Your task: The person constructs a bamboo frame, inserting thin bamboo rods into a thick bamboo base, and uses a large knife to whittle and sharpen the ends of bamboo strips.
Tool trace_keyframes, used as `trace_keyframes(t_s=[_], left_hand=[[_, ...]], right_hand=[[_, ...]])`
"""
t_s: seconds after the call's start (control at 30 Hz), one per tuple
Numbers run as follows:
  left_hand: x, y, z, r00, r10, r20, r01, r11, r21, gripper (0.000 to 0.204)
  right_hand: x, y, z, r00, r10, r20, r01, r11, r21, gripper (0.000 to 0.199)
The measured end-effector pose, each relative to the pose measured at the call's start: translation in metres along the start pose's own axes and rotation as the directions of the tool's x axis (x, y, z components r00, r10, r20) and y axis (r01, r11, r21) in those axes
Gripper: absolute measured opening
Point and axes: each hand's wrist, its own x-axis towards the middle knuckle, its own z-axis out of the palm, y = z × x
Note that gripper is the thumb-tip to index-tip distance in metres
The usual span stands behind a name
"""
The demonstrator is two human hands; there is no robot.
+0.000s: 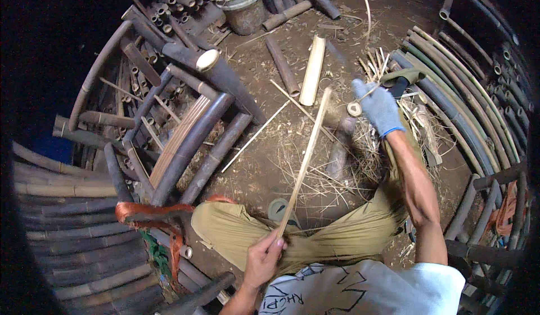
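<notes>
My bare left hand pinches the bamboo strip's near end to steady it, while my gloved right hand, clenched on a blade handle, works the strip's far end.

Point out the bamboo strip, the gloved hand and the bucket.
bamboo strip [306,157]: head view, middle of its pale length.
right hand [378,108]: head view, back of the blue-grey glove.
bucket [246,12]: head view, its grey side wall below the rim.
</notes>
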Motion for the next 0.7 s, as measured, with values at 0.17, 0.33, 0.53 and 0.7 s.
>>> trace_keyframes(t_s=[0.17, 0.33, 0.53, 0.7], left_hand=[[0.029, 0.031, 0.002, 0.991, -0.134, -0.013, 0.126, 0.958, -0.258, 0.035], [0.064, 0.056, 0.023, 0.998, -0.058, 0.036, 0.066, 0.951, -0.303, 0.037], [0.033, 0.046, 0.033, 0.997, -0.054, 0.061, 0.067, 0.967, -0.246, 0.034], [-0.007, 0.03, 0.021, 0.978, -0.075, 0.196, 0.116, 0.971, -0.207, 0.035]], right_hand=[[-0.079, -0.055, -0.012, 0.958, -0.285, 0.023, 0.281, 0.952, 0.122, 0.052], [-0.147, -0.091, -0.003, 0.783, -0.574, 0.24, 0.546, 0.819, 0.18, 0.053], [-0.091, -0.06, 0.0, 0.938, -0.347, -0.019, 0.347, 0.932, 0.107, 0.049], [0.008, 0.036, 0.007, 0.966, -0.198, -0.165, 0.193, 0.98, -0.047, 0.036]])
